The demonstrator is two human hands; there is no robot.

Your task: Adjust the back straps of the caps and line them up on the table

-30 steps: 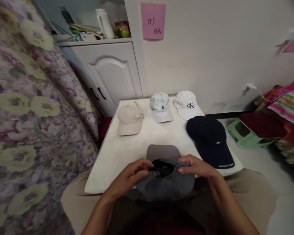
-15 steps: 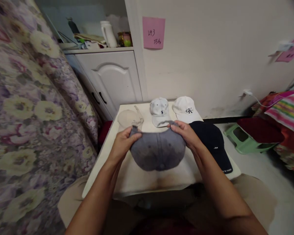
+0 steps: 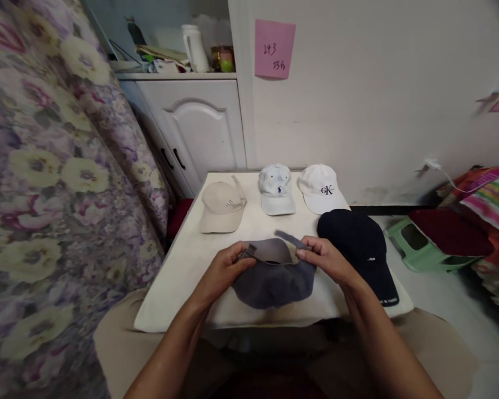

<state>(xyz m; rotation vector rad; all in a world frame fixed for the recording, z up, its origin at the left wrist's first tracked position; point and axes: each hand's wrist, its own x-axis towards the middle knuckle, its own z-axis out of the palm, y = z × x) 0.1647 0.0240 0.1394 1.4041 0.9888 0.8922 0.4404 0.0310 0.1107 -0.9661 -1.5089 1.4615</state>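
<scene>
I hold a grey cap over the near part of a small white table. My left hand pinches its left back edge. My right hand pinches the right back edge, where the loose strap sticks up. The cap's opening faces away from me and its crown points toward me. Further back on the table lie a beige cap, a pale blue cap, a white cap with a black logo and a navy cap just right of my right hand.
A floral quilt rises along the left. A white cabinet with a jug and clutter on top stands behind the table. A pink note hangs on the wall. A green stool and striped bedding are at the right.
One second ago the grey cap rested low at the table's near edge. Half a second ago both hands held it raised, spread crown-up. Now it is lowered toward the table, back edge up.
</scene>
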